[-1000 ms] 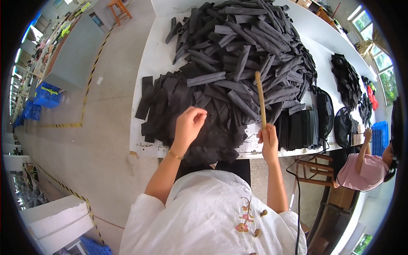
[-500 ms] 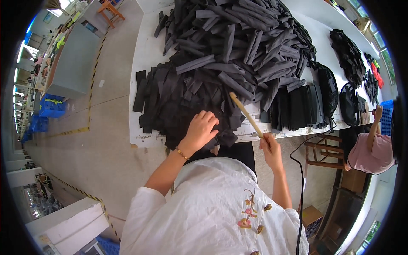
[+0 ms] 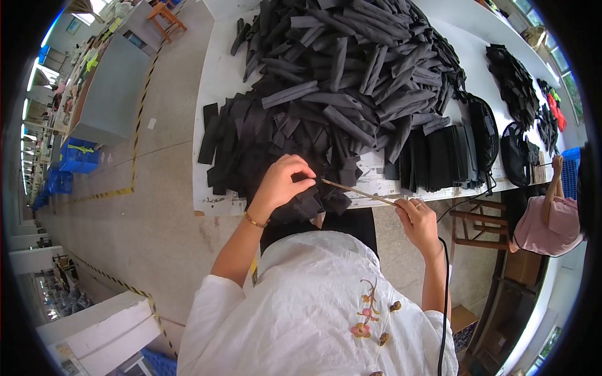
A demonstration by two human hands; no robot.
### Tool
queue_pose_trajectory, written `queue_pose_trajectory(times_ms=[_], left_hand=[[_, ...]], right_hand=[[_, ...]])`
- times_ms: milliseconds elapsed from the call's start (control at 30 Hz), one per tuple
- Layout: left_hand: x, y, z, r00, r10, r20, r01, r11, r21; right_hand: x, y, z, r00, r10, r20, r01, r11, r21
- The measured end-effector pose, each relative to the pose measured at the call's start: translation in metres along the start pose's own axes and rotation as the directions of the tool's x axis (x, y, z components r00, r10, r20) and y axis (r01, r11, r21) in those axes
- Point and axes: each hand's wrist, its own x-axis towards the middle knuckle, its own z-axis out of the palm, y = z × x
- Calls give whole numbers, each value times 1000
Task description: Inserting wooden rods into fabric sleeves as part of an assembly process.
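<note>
My right hand [image 3: 418, 227] is closed round one end of a thin, pale wooden stick [image 3: 360, 192]. The stick points left, and its far tip comes close to the fingertips of my left hand [image 3: 283, 183]. My left thumb and fingers are pinched together over a heap of flat black fabric pieces [image 3: 235, 135]. What they grip cannot be made out against the dark cloth. Beyond the heap rises a large mound of dark grey fabric tubes [image 3: 357, 62].
On the white table [image 3: 210, 69], a row of stacked black pieces [image 3: 439, 160] stands at the right, beside a black mesh bag [image 3: 481, 128]. A black cable [image 3: 446, 282] hangs near my right arm. A wooden stool [image 3: 476, 225] and a person in pink [image 3: 549, 222] are farther right.
The stick has swung down from pointing up and away to lying nearly level, its tip now by my left fingertips. My right hand has shifted right; my left has moved slightly left and pinched.
</note>
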Motion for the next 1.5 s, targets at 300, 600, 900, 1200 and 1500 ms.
queue_pose_trajectory(times_ms=[300,600,900,1200,1500], left_hand=[[4,75,17,867,458,-196,-374,859,351],[-36,-20,54,896,-443,33,-57,-189,-980],[0,4,-3,604,-736,-306,-175,252,-952],[23,-8,-15,612,-723,-320,-232,223,-947],[22,27,9,699,-693,-176,26,270,-963]], right_hand=[[34,-49,79,980,44,196,-147,823,549],[48,-101,125,944,146,295,-323,584,745],[8,-98,108,922,168,349,-331,811,483],[-32,-43,60,867,335,369,-458,826,328],[100,-110,99,932,360,36,-184,385,904]])
